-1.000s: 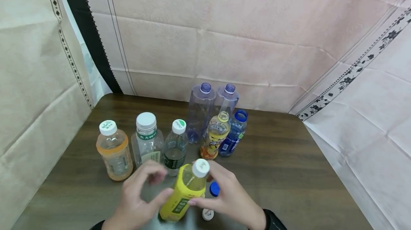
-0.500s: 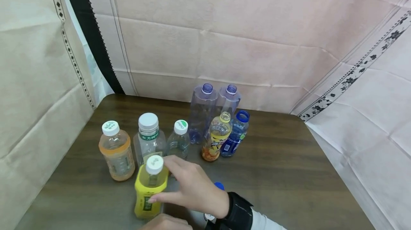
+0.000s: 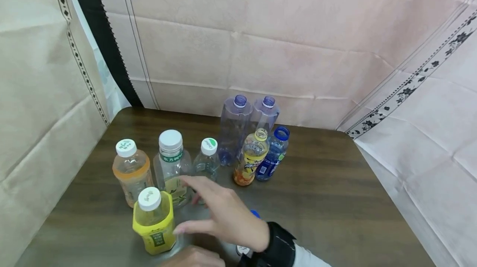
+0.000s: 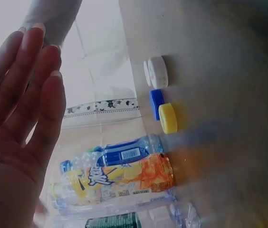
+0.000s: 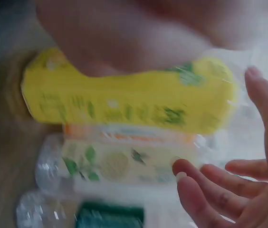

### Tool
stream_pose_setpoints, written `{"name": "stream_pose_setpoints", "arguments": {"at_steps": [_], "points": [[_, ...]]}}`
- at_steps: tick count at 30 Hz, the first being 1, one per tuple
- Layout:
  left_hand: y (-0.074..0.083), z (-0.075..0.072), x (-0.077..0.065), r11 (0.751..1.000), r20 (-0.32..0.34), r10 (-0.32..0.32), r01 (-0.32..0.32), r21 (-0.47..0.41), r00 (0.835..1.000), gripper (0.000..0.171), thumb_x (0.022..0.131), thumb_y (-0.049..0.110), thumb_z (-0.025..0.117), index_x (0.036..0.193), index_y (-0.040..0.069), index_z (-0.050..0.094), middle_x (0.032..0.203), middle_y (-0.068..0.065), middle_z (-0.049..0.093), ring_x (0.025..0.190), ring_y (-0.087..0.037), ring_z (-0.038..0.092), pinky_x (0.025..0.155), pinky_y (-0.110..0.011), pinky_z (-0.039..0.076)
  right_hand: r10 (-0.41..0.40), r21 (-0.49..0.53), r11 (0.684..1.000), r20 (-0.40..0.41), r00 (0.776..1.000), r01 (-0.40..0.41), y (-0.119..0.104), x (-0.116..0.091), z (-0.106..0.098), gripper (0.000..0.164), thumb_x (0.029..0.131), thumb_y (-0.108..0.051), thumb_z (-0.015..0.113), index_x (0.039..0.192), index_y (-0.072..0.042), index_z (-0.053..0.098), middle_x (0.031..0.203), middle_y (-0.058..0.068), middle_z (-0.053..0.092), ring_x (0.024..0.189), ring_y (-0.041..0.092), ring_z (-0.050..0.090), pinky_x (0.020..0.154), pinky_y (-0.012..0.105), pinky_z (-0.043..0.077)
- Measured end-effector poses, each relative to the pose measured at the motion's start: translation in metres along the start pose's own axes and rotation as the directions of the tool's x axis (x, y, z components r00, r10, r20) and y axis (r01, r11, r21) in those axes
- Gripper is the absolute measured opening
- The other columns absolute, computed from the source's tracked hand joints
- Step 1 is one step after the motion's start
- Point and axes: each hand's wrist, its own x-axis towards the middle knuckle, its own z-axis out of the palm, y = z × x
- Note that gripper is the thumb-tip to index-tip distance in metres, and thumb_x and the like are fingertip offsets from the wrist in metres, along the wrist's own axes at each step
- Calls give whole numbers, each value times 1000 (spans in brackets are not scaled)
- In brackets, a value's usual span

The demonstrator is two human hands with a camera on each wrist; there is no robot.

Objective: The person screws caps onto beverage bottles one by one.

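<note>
A bottle with a yellow label and white cap stands at the front left of the table. Just to its right, my right hand has thumb and fingers spread apart, holding nothing. In the right wrist view, that hand's fingers point toward the bottle row, and the yellow-labelled bottle lies beyond them. My left hand is low at the bottom edge of the head view, mostly cut off. The left wrist view shows its fingers extended with nothing in them.
Behind stand an orange-ringed bottle, a wide white-capped bottle and a small clear one. Uncapped bottles follow: two purplish, one yellow-labelled, one blue. White, blue and yellow caps lie on the table.
The yellow-labelled bottle has moved left from the front middle to beside the orange-ringed bottle. My right hand moved left with it and has let go; my left hand dropped toward the bottom edge.
</note>
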Motion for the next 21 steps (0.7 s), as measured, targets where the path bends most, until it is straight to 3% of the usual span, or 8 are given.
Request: {"name": "stream_pose_setpoints", "arguments": {"at_steps": [1, 2, 4, 5, 8, 12, 16, 21], "points": [[5, -14, -4, 986, 172, -37, 8, 165, 984, 20, 98, 15, 53, 78, 19, 54, 70, 12, 47, 69, 15, 36, 64, 1, 35, 27, 32, 999, -18, 999, -27, 3, -8, -5, 67, 86, -40, 70, 145, -22, 41, 130, -4, 58, 98, 0, 59, 78, 11, 49], [11, -23, -3, 940, 225, -81, 0, 341, 971, 23, 97, 13, 53, 75, 19, 52, 68, 11, 46, 68, 15, 36, 62, 2, 31, 59, 59, 997, -33, 998, -57, 7, -17, -11, 58, 89, -38, 68, 140, -23, 47, 125, -6, 61, 96, 1, 59, 78, 14, 50], [14, -31, 0, 900, 241, -86, -29, 435, 967, 13, 96, 16, 57, 83, 20, 58, 76, 12, 53, 72, 11, 44, 69, 2, 36, 120, 88, 989, -43, 992, -115, 17, -35, -20, 39, 93, -37, 62, 130, -23, 58, 112, -9, 65, 91, 0, 60, 77, 17, 52], [15, -35, 2, 886, 230, -112, -8, 463, 967, 10, 94, 14, 59, 86, 20, 60, 78, 12, 56, 73, 9, 48, 70, 1, 38, 157, 96, 984, -36, 987, -153, 24, -44, -23, 32, 94, -36, 60, 124, -23, 62, 106, -10, 66, 89, 0, 60, 77, 19, 53], [19, -40, 6, 869, 123, -239, 156, 470, 963, 7, 94, 17, 62, 97, 23, 64, 85, 14, 62, 78, 7, 56, 73, -5, 45, 255, 25, 967, -9, 967, -255, 45, -65, -26, 23, 94, -35, 60, 113, -22, 68, 99, -10, 67, 84, 1, 61, 73, 20, 53], [22, -42, 10, 799, 21, -392, 329, 503, 920, 8, 96, 24, 61, 101, 29, 64, 92, 17, 65, 82, 7, 59, 71, -13, 50, 334, -159, 933, 48, 941, -323, 67, -80, -14, 24, 91, -33, 67, 109, -17, 70, 101, -5, 68, 88, 8, 65, 74, 22, 54], [21, -40, 13, 743, -35, -412, 358, 565, 910, 5, 95, 30, 62, 100, 31, 64, 93, 19, 64, 82, 7, 59, 70, -14, 50, 326, -327, 903, 99, 940, -279, 78, -81, 6, 31, 87, -37, 71, 109, -16, 70, 99, -4, 66, 88, 6, 61, 72, 22, 52], [17, -36, 18, 705, -107, -445, 422, 570, 889, 5, 95, 34, 61, 98, 32, 65, 91, 23, 61, 79, 7, 57, 68, -16, 50, 323, -508, 834, 131, 937, -216, 83, -76, 26, 28, 84, -44, 71, 97, -18, 71, 80, -9, 57, 70, 1, 47, 59, 17, 39]]}}
